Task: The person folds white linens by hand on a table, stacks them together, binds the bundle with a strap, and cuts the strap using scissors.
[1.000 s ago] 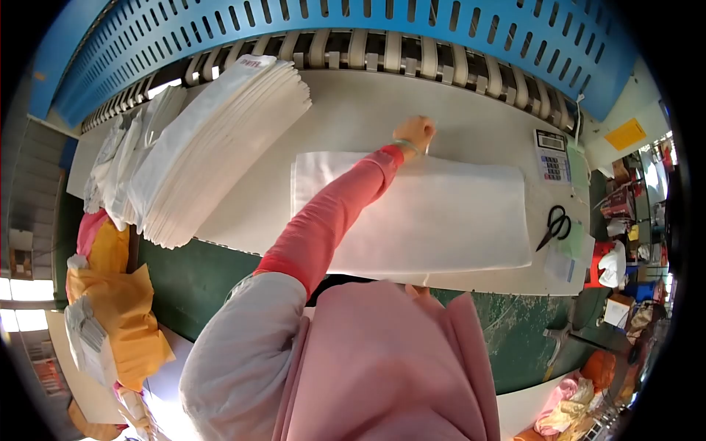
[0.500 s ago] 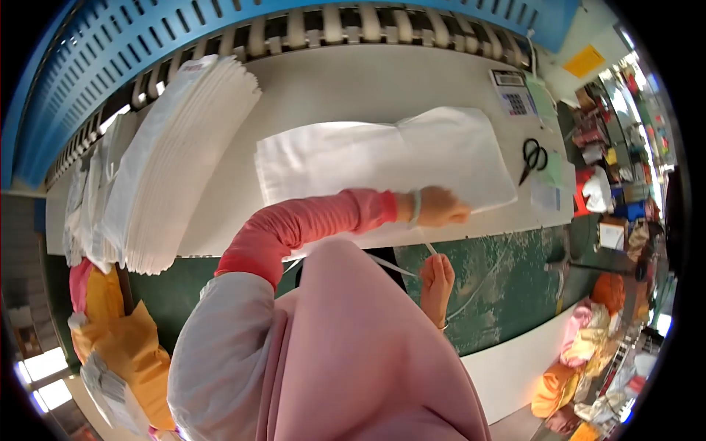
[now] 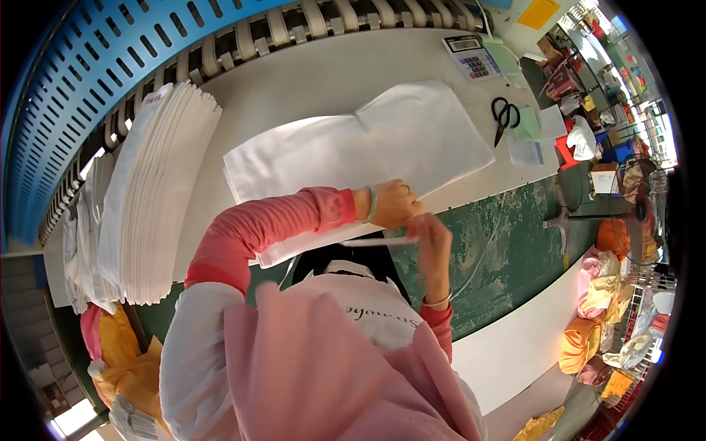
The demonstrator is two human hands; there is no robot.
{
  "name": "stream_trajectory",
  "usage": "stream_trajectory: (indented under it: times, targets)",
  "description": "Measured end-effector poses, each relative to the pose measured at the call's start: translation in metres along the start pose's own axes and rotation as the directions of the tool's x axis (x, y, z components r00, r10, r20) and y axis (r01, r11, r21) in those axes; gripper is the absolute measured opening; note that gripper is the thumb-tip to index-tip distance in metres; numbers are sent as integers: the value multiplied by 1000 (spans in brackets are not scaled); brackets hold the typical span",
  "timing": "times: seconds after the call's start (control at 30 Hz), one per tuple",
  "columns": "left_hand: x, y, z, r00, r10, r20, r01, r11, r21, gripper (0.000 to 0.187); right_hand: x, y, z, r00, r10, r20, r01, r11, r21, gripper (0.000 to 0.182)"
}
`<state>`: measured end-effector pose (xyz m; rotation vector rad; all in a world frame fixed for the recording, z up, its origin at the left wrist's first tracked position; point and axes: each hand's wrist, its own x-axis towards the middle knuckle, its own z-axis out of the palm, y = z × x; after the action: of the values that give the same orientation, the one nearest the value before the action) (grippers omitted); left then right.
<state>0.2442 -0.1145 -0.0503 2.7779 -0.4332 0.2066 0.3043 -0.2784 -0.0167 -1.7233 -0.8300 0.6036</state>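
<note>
A white folded cloth lies across the table in front of me, its near edge hanging over my side. My left hand, with a band at the wrist, is closed just off the cloth's near edge; whatever its fingers hold is hidden. Close below and to the right of it, my right hand pinches a thin white strip that stretches left across my lap. Both hands are slightly blurred, and their fingertips nearly meet.
At left stands a tall stack of folded white cloths. Black scissors, a calculator and paper slips lie at the table's right. A blue slotted machine with belts borders the far side. Orange fabric sits lower left.
My left hand has moved off the cloth's near right part toward me. My right hand has risen to meet it, bringing the white strip up. The view has shifted to the right.
</note>
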Motion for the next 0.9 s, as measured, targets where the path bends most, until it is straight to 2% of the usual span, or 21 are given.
stream_trajectory:
  times: [0.03,0.1,0.17,0.23,0.3,0.33,0.4,0.47,0.5,0.57,0.6,0.67,0.7,0.77,0.83,0.9]
  targets:
    - [-1,0,2,1000,-18,-23,18,1000,12,27,12,2,-4,991,-128,-43,118,975,-188,15]
    - [-2,-2,6,998,-31,-55,34,999,43,28,55,-7,-9,892,-452,20,400,766,-504,10]
    - [-3,-5,18,997,-22,-70,27,997,77,28,104,-3,10,843,-491,218,536,740,-405,14]
    - [-3,-10,27,997,-22,-76,28,997,71,25,146,16,48,781,-543,309,623,649,-436,19]
    - [-5,-7,22,994,-51,-93,53,998,20,23,184,33,87,791,-437,427,611,587,-530,23]
    - [-4,-7,19,993,-111,-29,110,993,-31,22,198,35,99,788,-412,457,615,568,-547,23]
    - [-7,-13,16,994,-103,-39,104,994,30,22,216,32,114,782,-352,515,620,529,-579,23]
    - [-13,-16,17,992,-73,-99,77,996,39,22,225,27,117,810,-253,530,569,562,-601,23]
    - [-13,-15,11,994,-108,-12,108,992,63,22,228,24,115,823,-202,531,539,575,-616,23]
    - [-9,-9,-5,973,-169,160,151,982,116,23,236,34,105,838,-359,411,493,821,-288,22]
    - [-8,-11,-6,965,-200,171,181,976,123,25,238,41,94,851,-416,321,466,880,-96,22]
    - [-5,-14,-3,945,-261,199,240,963,125,28,206,28,47,896,-341,284,344,938,38,21]
    - [-4,-11,-6,930,-288,229,288,957,35,29,178,20,22,916,-295,270,276,955,107,21]
    - [-1,-10,-22,895,-338,292,386,914,-126,30,123,14,-13,963,-91,253,56,988,141,18]
    - [-1,-16,-12,918,-309,249,371,891,-263,27,74,36,-23,956,26,292,-43,998,52,17]
    - [-4,-23,0,928,-317,195,370,843,-391,25,38,45,-15,979,-63,193,48,995,82,20]
